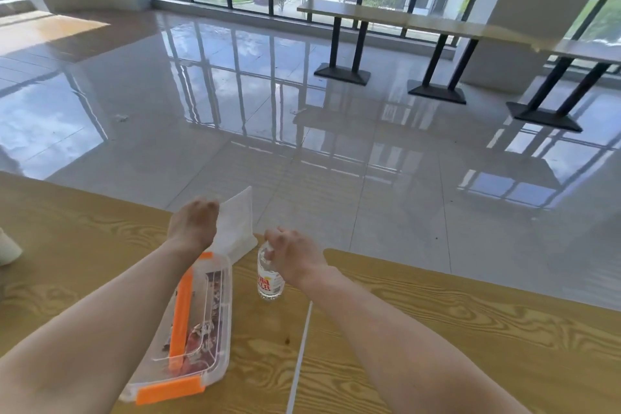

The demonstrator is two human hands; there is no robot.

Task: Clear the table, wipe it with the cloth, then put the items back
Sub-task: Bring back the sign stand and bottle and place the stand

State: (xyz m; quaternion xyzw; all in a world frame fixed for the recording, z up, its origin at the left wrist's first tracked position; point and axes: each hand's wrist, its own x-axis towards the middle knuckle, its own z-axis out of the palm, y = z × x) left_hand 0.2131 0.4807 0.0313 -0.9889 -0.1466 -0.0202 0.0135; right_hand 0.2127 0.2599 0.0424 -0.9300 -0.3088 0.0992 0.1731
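My left hand (193, 223) grips the top edge of a white upright napkin holder (238, 228) near the far edge of the wooden table (437, 319). My right hand (290, 254) is curled round the top of a small clear water bottle (268, 281) with a red label, which stands upright on the table. A clear plastic box with an orange handle and orange clasps (198, 323) lies under my left forearm, with dark reddish contents inside. No cloth is visible.
A white seam (300, 356) runs between two joined tabletops. A pale object (8, 247) pokes in at the left edge. Beyond the table lies glossy tiled floor; long benches on black legs (437, 30) stand by the windows.
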